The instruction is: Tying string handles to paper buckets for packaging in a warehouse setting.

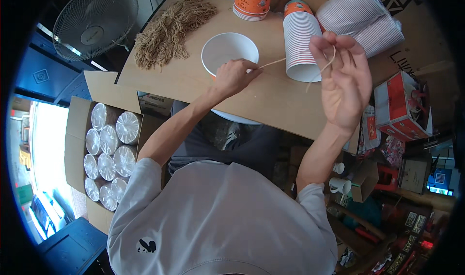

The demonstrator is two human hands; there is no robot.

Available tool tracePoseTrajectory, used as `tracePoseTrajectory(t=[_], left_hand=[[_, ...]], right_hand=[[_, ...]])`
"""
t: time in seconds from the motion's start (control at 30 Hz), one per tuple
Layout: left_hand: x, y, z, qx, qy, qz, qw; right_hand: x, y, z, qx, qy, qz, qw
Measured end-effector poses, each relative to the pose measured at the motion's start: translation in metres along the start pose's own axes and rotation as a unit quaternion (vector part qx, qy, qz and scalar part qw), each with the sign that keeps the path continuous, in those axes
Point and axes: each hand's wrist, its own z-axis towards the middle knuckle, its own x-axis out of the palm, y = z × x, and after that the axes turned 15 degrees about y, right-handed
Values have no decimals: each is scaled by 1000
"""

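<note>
My left hand [236, 77] reaches over the near rim of a large white paper bowl [227, 46] and pinches a thin tan string [272, 63]. From its fingertips the string runs rightward toward a lying stack of paper cups [304, 45]. My right hand [345, 76] is raised beside the mouth of that stack, palm toward me, fingers apart and slightly bent. A curved length of string hangs by its fingers; whether it is looped round one of them is unclear. A heap of tan string [169, 30] lies on the table's far left.
Orange-printed paper tubs [252, 4] stand at the table's back, near plastic-wrapped cup stacks [361, 18]. An open carton [77, 144] of wrapped stacks sits left of my legs; a fan [94, 23] stands behind. A red-and-white box [390, 100] and clutter lie to the right.
</note>
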Motion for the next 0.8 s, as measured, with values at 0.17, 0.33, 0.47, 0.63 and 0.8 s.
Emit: tracePoseTrajectory(t=[0.17, 0.33, 0.47, 0.63, 0.8], left_hand=[[9, 2, 9, -3, 6, -14, 1000], [5, 1, 10, -36, 18, -25, 999], [6, -3, 7, -44, -9, -24, 999], [11, -22, 9, -86, -6, 1, 996], [49, -11, 39, 71, -155, -92, 981]], right_hand=[[0, -5, 18, -31, 2, -184, 982], [5, -6, 26, -73, -104, -360, 924], [11, 0, 24, -86, -95, -373, 919], [10, -2, 24, -119, -35, -367, 922], [8, -18, 42, -49, -29, -239, 969]])
